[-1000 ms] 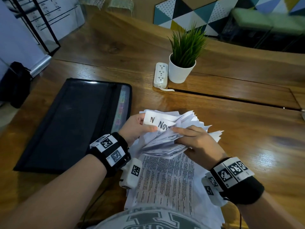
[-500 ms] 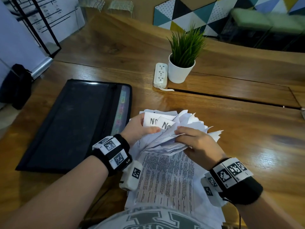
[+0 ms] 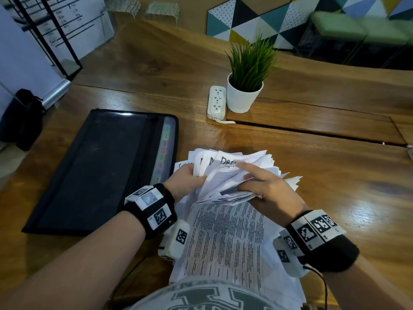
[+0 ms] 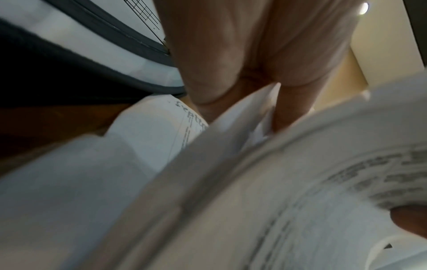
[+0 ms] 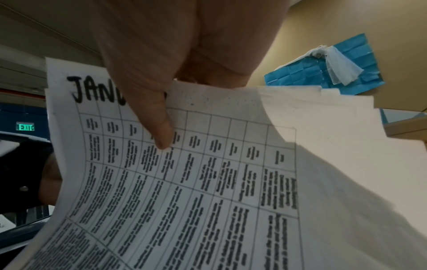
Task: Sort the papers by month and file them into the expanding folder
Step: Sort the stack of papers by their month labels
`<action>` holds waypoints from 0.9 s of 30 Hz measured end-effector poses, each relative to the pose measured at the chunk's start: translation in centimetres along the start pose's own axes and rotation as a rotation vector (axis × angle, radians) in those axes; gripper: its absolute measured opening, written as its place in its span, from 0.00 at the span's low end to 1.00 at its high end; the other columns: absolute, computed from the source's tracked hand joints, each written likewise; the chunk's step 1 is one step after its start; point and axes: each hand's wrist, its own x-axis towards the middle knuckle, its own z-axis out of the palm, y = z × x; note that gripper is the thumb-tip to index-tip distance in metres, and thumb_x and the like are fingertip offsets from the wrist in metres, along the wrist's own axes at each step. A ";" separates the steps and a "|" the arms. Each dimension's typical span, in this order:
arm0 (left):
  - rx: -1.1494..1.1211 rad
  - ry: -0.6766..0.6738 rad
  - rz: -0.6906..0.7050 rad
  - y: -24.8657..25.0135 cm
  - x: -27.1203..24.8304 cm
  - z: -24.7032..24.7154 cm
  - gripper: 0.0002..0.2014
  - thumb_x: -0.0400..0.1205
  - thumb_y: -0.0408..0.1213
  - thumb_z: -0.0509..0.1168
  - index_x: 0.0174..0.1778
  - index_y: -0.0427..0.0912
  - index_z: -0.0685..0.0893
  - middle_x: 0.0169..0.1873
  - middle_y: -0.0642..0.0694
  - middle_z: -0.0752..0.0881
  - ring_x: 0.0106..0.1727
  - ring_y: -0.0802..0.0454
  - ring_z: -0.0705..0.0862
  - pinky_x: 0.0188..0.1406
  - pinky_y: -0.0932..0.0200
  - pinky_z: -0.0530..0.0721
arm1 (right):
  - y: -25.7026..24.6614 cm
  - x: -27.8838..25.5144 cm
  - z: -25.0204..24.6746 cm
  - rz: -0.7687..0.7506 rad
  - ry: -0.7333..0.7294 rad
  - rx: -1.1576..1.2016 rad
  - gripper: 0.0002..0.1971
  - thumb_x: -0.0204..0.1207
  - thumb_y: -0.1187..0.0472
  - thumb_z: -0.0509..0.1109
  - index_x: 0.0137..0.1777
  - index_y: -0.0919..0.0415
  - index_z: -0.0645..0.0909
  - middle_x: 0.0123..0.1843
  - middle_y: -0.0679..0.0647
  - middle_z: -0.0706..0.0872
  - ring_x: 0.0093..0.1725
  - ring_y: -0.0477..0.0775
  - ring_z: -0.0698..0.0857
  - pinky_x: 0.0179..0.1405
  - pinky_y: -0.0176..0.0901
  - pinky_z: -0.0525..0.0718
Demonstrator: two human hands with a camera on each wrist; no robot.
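Observation:
A thick stack of white printed papers [image 3: 225,238] hangs from the table's near edge into my lap, its far ends fanned up. My left hand [image 3: 186,182] grips the fanned left corners, where sheets marked "N" and "Dec" [image 3: 226,161] show. My right hand [image 3: 266,186] holds the right part of the fan, forefinger stretched onto the top sheets. In the right wrist view my thumb [image 5: 157,127] presses a table sheet headed "JAN" [image 5: 184,182]. The left wrist view shows blurred paper edges [image 4: 208,182] under my fingers [image 4: 231,54]. The black expanding folder [image 3: 96,171] lies flat to the left, coloured tabs along its right edge.
A white pot with a green plant [image 3: 244,95] and a white power strip [image 3: 216,102] stand at the middle back of the wooden table [image 3: 335,175]. A slot runs across the table behind the papers. A dark bag [image 3: 24,121] sits on the floor at far left.
Both hands have leafed further through the fan: the "Nov" sheets have passed to the left hand and a "Dec" sheet now shows on top. The folder has not moved.

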 end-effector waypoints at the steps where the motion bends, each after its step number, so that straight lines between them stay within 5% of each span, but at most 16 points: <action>1: 0.006 -0.008 -0.009 0.1 0.0 0.1 0.09 0.79 0.32 0.69 0.54 0.39 0.87 0.49 0.42 0.90 0.53 0.43 0.88 0.61 0.42 0.83 | 0.1 0.2 0.1 -0.026 0.015 -0.038 0.14 0.63 0.71 0.69 0.46 0.58 0.88 0.63 0.57 0.84 0.56 0.55 0.80 0.48 0.56 0.86; 4: 0.009 -0.057 -0.015 0.6 -0.3 0.4 0.14 0.79 0.46 0.69 0.57 0.46 0.86 0.55 0.46 0.89 0.58 0.47 0.86 0.67 0.42 0.79 | 0.3 0.3 0.1 -0.046 0.027 -0.110 0.15 0.64 0.62 0.62 0.45 0.56 0.89 0.56 0.57 0.86 0.62 0.59 0.76 0.54 0.61 0.82; 6: -0.007 -0.134 -0.072 1.0 -0.6 0.5 0.28 0.76 0.64 0.62 0.63 0.48 0.83 0.59 0.46 0.87 0.61 0.49 0.84 0.72 0.44 0.73 | 0.2 0.2 -0.1 -0.012 0.009 -0.092 0.14 0.63 0.67 0.69 0.46 0.55 0.89 0.65 0.60 0.81 0.69 0.63 0.74 0.64 0.61 0.77; 9: -0.143 -0.292 -0.205 2.3 -1.1 1.0 0.39 0.75 0.73 0.49 0.64 0.45 0.83 0.51 0.46 0.90 0.57 0.53 0.84 0.67 0.54 0.73 | 0.3 0.3 -0.4 0.012 -0.017 -0.062 0.18 0.58 0.72 0.75 0.47 0.55 0.89 0.69 0.62 0.78 0.69 0.63 0.75 0.68 0.59 0.74; 12: -0.131 -0.264 -0.146 2.6 -0.9 0.8 0.41 0.81 0.67 0.38 0.57 0.39 0.86 0.58 0.41 0.87 0.61 0.47 0.83 0.63 0.54 0.75 | 0.7 0.1 -0.3 -0.005 0.010 -0.103 0.14 0.57 0.67 0.71 0.43 0.54 0.89 0.55 0.58 0.85 0.57 0.60 0.84 0.61 0.63 0.79; 15: 0.220 0.152 0.133 1.2 1.0 -1.2 0.15 0.84 0.48 0.59 0.51 0.44 0.88 0.53 0.47 0.88 0.59 0.49 0.83 0.66 0.47 0.77 | 0.9 -0.7 -0.2 0.032 -0.015 -0.061 0.15 0.57 0.68 0.71 0.43 0.54 0.89 0.50 0.56 0.86 0.49 0.57 0.87 0.58 0.57 0.82; 17: 0.478 0.285 0.104 0.7 2.3 -2.2 0.10 0.81 0.36 0.63 0.55 0.38 0.84 0.54 0.42 0.86 0.56 0.44 0.83 0.61 0.45 0.79 | 0.8 -1.3 0.0 0.056 -0.028 -0.010 0.17 0.57 0.71 0.71 0.44 0.55 0.88 0.51 0.55 0.86 0.48 0.58 0.87 0.47 0.46 0.85; 22: 0.852 0.178 -0.037 0.6 2.9 -2.5 0.06 0.78 0.36 0.63 0.47 0.42 0.74 0.47 0.43 0.80 0.44 0.48 0.79 0.35 0.57 0.72 | 0.3 -2.0 0.0 0.054 0.032 0.034 0.17 0.57 0.69 0.64 0.43 0.55 0.87 0.53 0.52 0.84 0.47 0.49 0.84 0.42 0.36 0.83; 27: 0.915 0.230 -0.047 0.0 2.9 -2.4 0.18 0.75 0.41 0.68 0.59 0.41 0.76 0.57 0.43 0.78 0.54 0.47 0.79 0.47 0.58 0.76 | 0.1 -2.6 0.1 0.051 0.048 0.001 0.19 0.54 0.74 0.70 0.43 0.55 0.88 0.56 0.55 0.85 0.47 0.48 0.85 0.46 0.33 0.81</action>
